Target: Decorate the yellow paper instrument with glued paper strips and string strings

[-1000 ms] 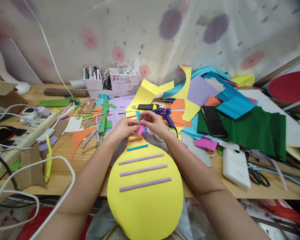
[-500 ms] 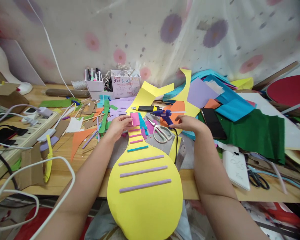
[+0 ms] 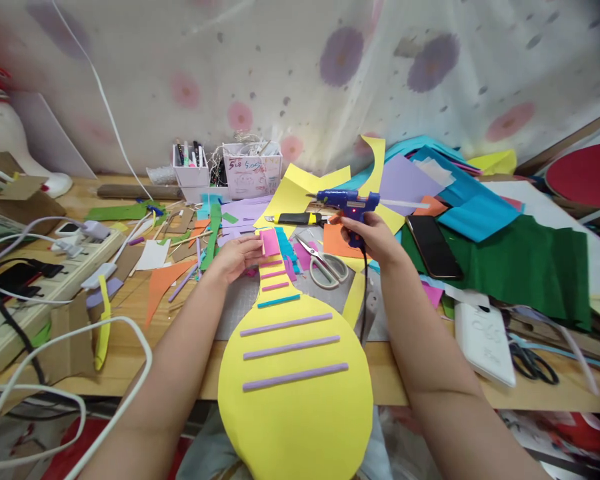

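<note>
A yellow guitar-shaped cutout (image 3: 295, 420) reaches from my lap over the table edge. Purple strips (image 3: 293, 348) lie across its round body, with a blue strip (image 3: 279, 301) and several pink strips up its narrow neck. At the neck's top is a pink rectangle (image 3: 269, 243). My left hand (image 3: 239, 257) pinches the neck's left edge beside that rectangle; its fingertips are partly hidden. Raised above the table, my right hand (image 3: 373, 237) grips a blue hot glue gun (image 3: 347, 199). Its nozzle points left, a red light glows, and a clear glue stick (image 3: 405, 204) sticks out behind.
Scissors (image 3: 325, 267) and a yellow-black utility knife (image 3: 295, 219) lie beyond the cutout. Coloured sheets, a dark green piece (image 3: 520, 273) and a phone (image 3: 433, 247) cover the right side. Scraps, a power strip (image 3: 45, 293) and looping white cables (image 3: 145, 353) crowd the left.
My right hand has taken hold of the glue gun and lifted it off the table. My left hand stays at the top of the neck. The view has shifted slightly.
</note>
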A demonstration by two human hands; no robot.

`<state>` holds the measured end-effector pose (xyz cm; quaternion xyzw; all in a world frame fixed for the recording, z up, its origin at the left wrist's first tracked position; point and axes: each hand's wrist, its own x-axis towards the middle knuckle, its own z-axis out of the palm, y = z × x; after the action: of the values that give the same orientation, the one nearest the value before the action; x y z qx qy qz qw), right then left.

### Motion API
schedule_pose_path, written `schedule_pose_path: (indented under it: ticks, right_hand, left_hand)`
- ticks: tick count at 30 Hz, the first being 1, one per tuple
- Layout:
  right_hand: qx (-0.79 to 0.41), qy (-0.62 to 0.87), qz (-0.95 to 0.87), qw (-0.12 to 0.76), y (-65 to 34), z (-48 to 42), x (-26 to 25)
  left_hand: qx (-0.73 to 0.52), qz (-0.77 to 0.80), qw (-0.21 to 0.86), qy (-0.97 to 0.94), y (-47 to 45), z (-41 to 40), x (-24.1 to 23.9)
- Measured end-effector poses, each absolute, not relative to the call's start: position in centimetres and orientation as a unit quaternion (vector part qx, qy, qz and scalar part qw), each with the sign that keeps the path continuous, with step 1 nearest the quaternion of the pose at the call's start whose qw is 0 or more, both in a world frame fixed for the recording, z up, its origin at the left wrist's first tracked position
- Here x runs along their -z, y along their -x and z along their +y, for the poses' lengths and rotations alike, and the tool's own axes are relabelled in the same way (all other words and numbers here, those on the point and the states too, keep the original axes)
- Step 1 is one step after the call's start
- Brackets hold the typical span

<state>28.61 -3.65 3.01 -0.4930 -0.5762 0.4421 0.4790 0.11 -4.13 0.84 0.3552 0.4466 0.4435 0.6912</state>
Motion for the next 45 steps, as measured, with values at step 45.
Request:
schedule_pose_path:
  ticks: [45]
  right_hand:
    - [-0.376, 0.582, -0.673, 0.259, -24.3, -5.6, -3.7]
  left_hand:
    - [-0.359, 0.458, 0.735, -0.348, -0.1, -4.6, -1.5]
